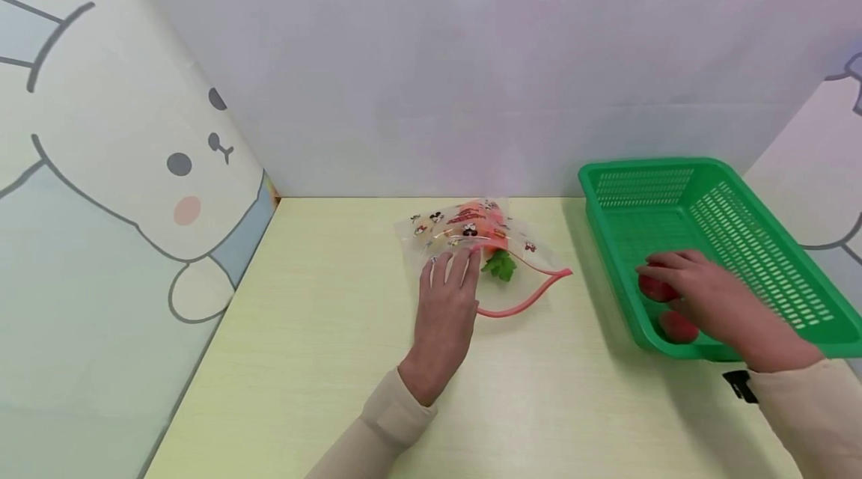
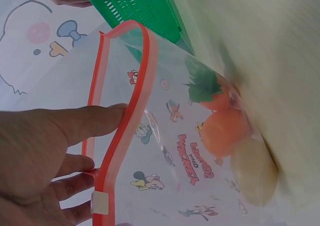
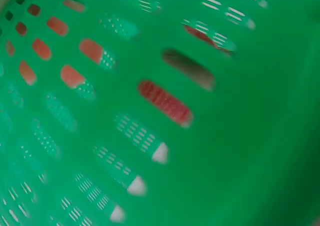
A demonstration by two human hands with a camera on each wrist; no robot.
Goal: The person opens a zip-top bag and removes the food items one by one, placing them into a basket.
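The left hand (image 1: 444, 314) reaches forward over a pale table (image 1: 283, 359), fingers extended and thumb spread apart from them, touching the red rim of one clear plastic bag (image 1: 420, 228). The bag's mouth is open, with one white slider (image 2: 100, 202) on the rim. Inside, seen through the printed plastic, are two rounded orange shapes (image 2: 225, 132), one bunch of green leaves (image 2: 201, 83) against the upper one, and one pale tan, potato-like lump (image 2: 255, 173). Whether the orange shapes are separate pieces, I cannot tell.

To the right, the right hand (image 1: 720, 296) is inside one green basket (image 1: 601, 262), its fingers curled over a red fruit (image 1: 656, 290). A second red fruit (image 1: 679, 328) lies just beside it, in the basket's near left corner, making two.

Farther back, beyond bag and basket, stands a plain pale wall (image 1: 417, 90).
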